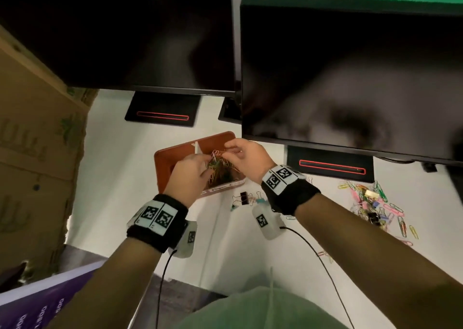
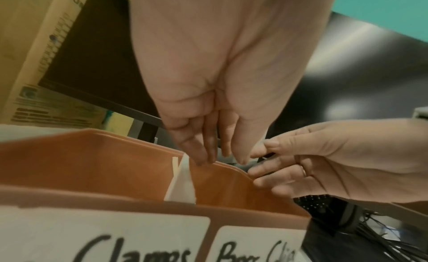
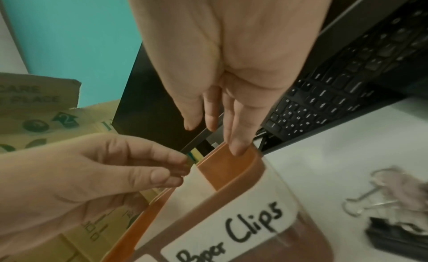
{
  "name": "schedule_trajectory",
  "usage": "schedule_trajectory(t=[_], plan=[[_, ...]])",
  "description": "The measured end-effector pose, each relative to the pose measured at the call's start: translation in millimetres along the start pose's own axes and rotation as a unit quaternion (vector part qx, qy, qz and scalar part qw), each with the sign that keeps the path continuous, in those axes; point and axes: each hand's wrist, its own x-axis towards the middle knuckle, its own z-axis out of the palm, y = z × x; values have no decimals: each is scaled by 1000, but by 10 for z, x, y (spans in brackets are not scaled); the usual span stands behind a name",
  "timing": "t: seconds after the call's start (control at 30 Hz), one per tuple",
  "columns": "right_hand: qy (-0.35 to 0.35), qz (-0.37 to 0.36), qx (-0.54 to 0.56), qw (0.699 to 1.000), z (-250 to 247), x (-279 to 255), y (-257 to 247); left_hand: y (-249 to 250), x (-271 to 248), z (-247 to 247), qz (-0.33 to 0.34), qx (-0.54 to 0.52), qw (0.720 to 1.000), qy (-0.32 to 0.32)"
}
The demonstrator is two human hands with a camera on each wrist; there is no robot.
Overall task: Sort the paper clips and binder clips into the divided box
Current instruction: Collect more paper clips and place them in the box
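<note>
1. A white flat desk top (image 1: 120,158) carries everything.
2. A brown plastic divided box (image 1: 165,160) sits mid-desk.
3. Two black monitor bases (image 1: 160,110) stand farther back.
4. Loose coloured wire paper clips (image 1: 390,211) lie right.
5. Black and coloured metal binder clips (image 1: 244,198) lie near the box.

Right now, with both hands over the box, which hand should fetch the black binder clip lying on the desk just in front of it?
Right hand, probably. The black binder clip lies just below that wrist, on the white desk, while the left hand sits over the brown divided box, among colourful paper clips.
</note>
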Motion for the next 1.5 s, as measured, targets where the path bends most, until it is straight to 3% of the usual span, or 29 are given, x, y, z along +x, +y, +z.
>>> schedule_trajectory(t=[0.17, 0.33, 0.43, 0.57, 0.7, 0.83, 1.07, 1.2, 1.5], plan=[[60, 5, 11, 998, -425, -349, 435, 192, -200, 126, 86, -64, 994, -16], [131, 85, -72, 985, -987, -773, 1141, 480, -289, 655, 157, -60, 978, -121], [110, 133, -133, 976, -1148, -972, 1423, 671, -320, 1027, 158, -38, 968, -193], [46, 122, -194, 972, -1093, -994, 1577, 845, -303, 1436, 154, 29, 956, -247], [12, 94, -237, 967, -970, -766, 1639, 934, -262, 1691, 169, 81, 953, -236], [8, 127, -249, 960, -877, -602, 1652, 916, -242, 1821, 186, 145, 945, -226], [-19, 151, -239, 959, -899, -594, 1736, 846, -270, 1870, 179, 160, 946, -219], [-76, 143, -243, 957, -977, -704, 1807, 823, -291, 1893, 184, 164, 945, -215], [22, 110, -214, 970, -1243, -947, 1950, 855, -384, 1889, 246, 80, 941, -216]])
